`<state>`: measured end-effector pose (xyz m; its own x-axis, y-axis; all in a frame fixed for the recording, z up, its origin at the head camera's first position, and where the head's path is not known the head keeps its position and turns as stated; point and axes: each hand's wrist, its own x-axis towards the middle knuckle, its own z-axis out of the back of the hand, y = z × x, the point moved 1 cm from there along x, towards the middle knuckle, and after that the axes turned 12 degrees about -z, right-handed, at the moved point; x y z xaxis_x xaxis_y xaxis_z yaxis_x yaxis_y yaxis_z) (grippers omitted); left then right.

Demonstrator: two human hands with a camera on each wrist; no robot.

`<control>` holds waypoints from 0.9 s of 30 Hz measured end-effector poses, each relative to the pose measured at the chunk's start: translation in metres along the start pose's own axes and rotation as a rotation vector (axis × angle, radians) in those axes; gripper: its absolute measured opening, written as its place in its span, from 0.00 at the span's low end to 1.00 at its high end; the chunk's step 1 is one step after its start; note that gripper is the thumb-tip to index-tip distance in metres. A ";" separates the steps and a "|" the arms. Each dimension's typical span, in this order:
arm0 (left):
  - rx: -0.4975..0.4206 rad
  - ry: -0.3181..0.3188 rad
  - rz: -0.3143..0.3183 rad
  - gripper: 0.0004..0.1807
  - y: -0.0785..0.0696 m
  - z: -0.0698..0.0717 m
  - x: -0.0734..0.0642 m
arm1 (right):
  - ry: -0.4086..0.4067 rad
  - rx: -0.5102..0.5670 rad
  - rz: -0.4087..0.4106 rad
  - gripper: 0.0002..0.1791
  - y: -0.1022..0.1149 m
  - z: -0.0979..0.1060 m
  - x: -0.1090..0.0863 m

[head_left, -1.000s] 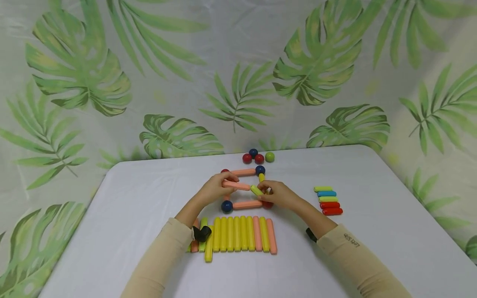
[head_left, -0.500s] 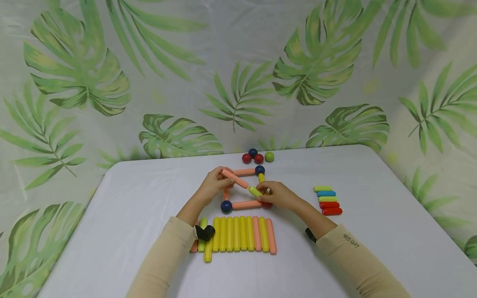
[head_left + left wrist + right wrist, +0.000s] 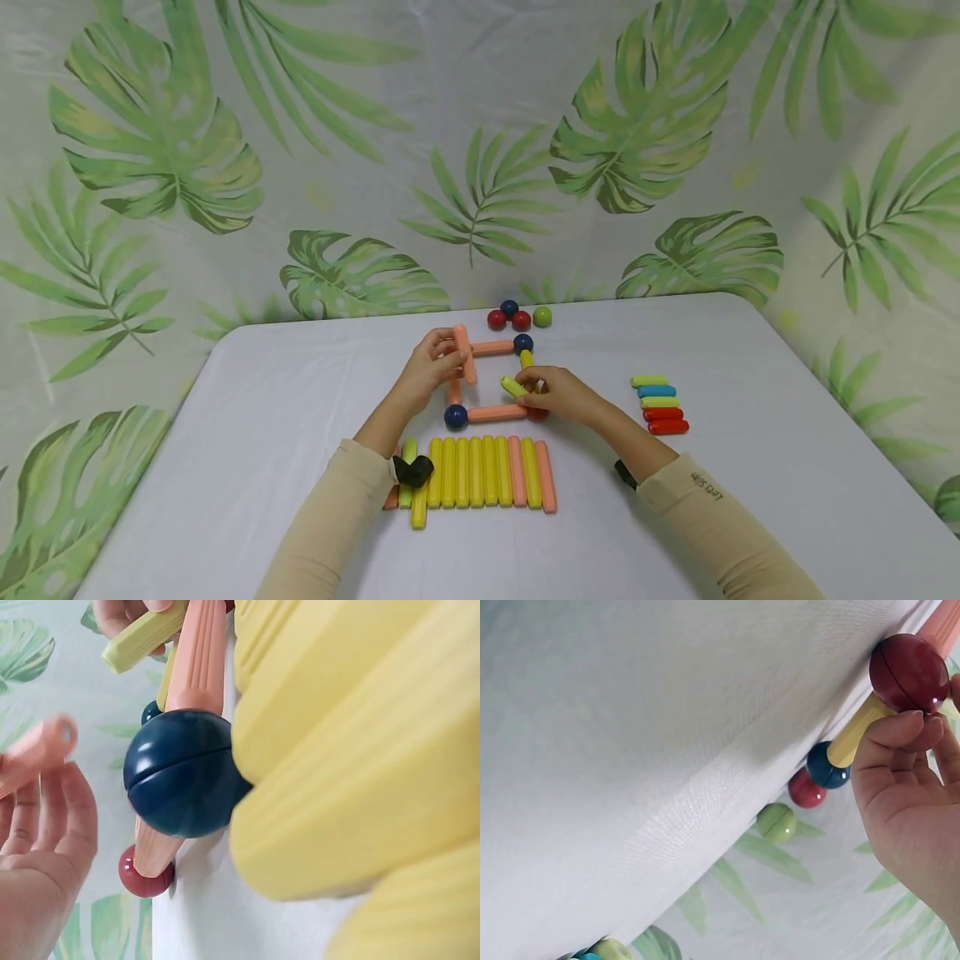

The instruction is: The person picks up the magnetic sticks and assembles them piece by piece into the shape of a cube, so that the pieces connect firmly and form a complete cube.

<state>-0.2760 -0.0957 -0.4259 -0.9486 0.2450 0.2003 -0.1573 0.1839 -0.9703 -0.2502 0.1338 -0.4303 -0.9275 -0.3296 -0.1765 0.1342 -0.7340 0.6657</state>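
Note:
My left hand [image 3: 429, 371] pinches a salmon-pink stick [image 3: 465, 354] above the left side of a square of sticks and balls. One end of that stick [image 3: 56, 739] shows a round face in the left wrist view. My right hand [image 3: 564, 393] pinches a short lime stick [image 3: 513, 386] close to the square's red ball [image 3: 537, 413]. The square's other corners include a near blue ball [image 3: 456, 416] and a far blue ball [image 3: 523, 342]. Its back-left red ball [image 3: 145, 875] is hidden in the head view. Pink rods and one yellow rod [image 3: 527, 358] join the corners.
A row of yellow sticks [image 3: 476, 472], with pink and lime ones among them, lies nearest the person. Short coloured sticks [image 3: 660, 402] lie at the right. Loose balls [image 3: 521, 319] sit at the table's back edge, before a leaf-patterned cloth.
My left hand has turned the pink stick from nearly level, its tip by the lime stick, to nearly upright, farther left. The right hand has hardly moved.

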 end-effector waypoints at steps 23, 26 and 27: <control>1.111 0.594 -0.426 0.15 -0.017 -0.014 0.001 | 0.008 -0.001 0.020 0.13 -0.003 0.000 0.000; 1.108 0.606 -0.401 0.16 -0.018 -0.017 0.003 | 0.014 -0.004 0.028 0.14 -0.002 0.000 0.000; 1.107 0.605 -0.389 0.16 -0.018 -0.017 0.004 | 0.015 -0.005 0.030 0.14 -0.001 0.001 0.000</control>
<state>-0.2725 -0.0817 -0.4051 -0.5645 0.7904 0.2380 -0.8040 -0.4612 -0.3754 -0.2506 0.1350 -0.4305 -0.9177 -0.3605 -0.1670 0.1640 -0.7266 0.6672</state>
